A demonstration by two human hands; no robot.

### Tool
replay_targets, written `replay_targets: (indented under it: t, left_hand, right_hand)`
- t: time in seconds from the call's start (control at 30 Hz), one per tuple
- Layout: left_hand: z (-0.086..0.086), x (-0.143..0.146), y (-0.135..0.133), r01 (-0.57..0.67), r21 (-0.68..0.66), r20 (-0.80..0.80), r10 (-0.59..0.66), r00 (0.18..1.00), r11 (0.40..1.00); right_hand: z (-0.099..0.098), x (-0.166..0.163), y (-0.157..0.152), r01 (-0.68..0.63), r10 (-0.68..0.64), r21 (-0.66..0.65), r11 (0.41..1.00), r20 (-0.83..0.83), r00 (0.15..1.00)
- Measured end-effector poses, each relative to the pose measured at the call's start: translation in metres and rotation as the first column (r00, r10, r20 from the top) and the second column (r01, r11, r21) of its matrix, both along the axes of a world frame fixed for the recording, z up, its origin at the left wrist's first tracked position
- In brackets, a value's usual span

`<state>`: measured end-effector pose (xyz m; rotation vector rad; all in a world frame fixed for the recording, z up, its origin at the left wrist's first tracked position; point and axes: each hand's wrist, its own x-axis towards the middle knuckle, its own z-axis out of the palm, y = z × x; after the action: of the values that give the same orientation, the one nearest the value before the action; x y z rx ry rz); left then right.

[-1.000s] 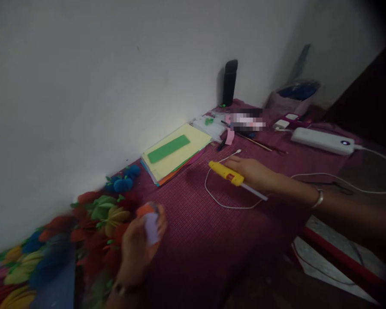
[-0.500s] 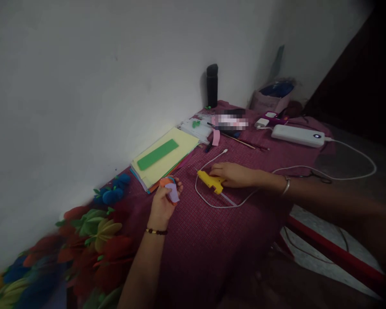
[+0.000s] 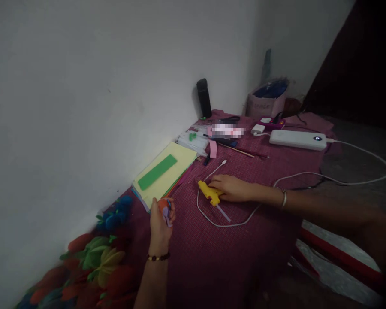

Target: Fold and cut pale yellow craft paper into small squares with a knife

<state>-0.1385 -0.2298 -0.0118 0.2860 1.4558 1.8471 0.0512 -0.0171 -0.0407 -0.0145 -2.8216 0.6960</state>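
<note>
My left hand is curled around small cut pieces of coloured foam or paper, orange and lilac with a bit of blue. It is just in front of a stack of coloured sheets. My right hand grips a yellow hot glue gun low over the table. Its fingers cover part of the gun's body. A clear glue stick sticks out of the gun's back end. A white cable loops around the gun on the purple checked cloth.
On the sheets lies a green strip. Glue sticks, a black bottle and pencils are farther back. To the right lies a white power bank. Colourful foam flowers crowd the lower left beside the wall.
The camera view has shifted, so the table sits lower. My left hand has turned and its fingers have closed more around the pieces. My right hand stays on the glue gun.
</note>
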Motion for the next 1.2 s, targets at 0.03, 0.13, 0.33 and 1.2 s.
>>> replay_targets:
  t: [0.03,0.13,0.33,1.2]
  left_hand:
    - [0.002,-0.003,0.001,-0.016,-0.008,-0.001,0.016,1.000,1.000]
    - [0.011,-0.001,0.011,-0.077,0.030,-0.010,0.077,0.997,0.997]
    - [0.036,0.031,0.045,-0.015,0.360,-0.098,0.054,0.994,0.933]
    - [-0.007,0.030,0.023,-0.288,0.000,-0.458,0.256,0.851,0.958]
  right_hand:
    - [0.000,0.001,0.001,-0.005,0.004,0.014,1.000,0.023,1.000]
    - [0.010,0.000,-0.004,0.001,-0.001,-0.007,1.000,0.008,1.000]
    - [0.034,-0.044,-0.054,-0.133,0.002,-0.705,0.697,-0.183,0.983]
    - [0.029,-0.078,-0.073,-0.011,-0.126,-0.991,0.132,-0.028,0.992]
